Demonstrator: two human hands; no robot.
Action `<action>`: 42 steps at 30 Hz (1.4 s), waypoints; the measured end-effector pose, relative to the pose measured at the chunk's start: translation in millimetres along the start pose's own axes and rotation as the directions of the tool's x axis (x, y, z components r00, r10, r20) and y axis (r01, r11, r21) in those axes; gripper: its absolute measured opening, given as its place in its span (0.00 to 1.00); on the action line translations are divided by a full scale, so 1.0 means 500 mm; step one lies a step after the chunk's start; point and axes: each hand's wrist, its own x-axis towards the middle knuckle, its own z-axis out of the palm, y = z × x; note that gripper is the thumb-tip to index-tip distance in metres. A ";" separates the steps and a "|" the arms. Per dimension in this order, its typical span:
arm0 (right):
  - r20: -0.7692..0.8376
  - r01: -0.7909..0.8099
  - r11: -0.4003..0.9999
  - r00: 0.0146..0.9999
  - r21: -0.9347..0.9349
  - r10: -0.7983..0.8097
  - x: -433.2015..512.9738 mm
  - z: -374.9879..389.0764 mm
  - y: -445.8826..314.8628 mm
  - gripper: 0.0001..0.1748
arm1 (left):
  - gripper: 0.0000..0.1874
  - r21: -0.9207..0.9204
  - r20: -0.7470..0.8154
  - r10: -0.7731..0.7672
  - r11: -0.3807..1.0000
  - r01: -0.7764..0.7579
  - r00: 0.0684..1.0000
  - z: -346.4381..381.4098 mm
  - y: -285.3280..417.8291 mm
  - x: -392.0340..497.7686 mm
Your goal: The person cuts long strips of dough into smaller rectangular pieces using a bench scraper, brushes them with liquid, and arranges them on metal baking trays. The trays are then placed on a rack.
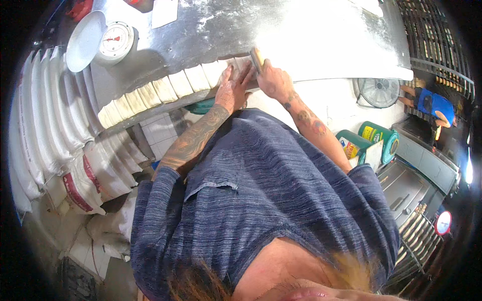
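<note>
A long row of pale dough pieces [162, 90], cut side by side, lies along the near edge of the metal worktable [203, 41]. My left hand [234, 89] rests on the right end of this row, thumb and fingers apart, and partly hides the dough there. Just to its right, my right hand [276, 83] grips a dough cutter [258, 58] with a light, wood-coloured handle. The cutter stands on edge by the left fingertips. Whether its blade touches the dough is hard to tell.
A dial scale [116, 39] with a round pan [86, 41] stands at the table's left. White sacks [52, 113] are piled beside it. To the right are a floor fan [378, 92], green buckets [378, 137], racks [433, 41] and a person in blue [437, 103].
</note>
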 end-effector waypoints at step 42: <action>0.069 -0.027 0.998 0.997 0.063 0.023 0.000 -0.169 0.310 0.21 | 0.37 -0.281 -0.282 0.060 0.949 -0.142 0.958 0.022 0.216 0.189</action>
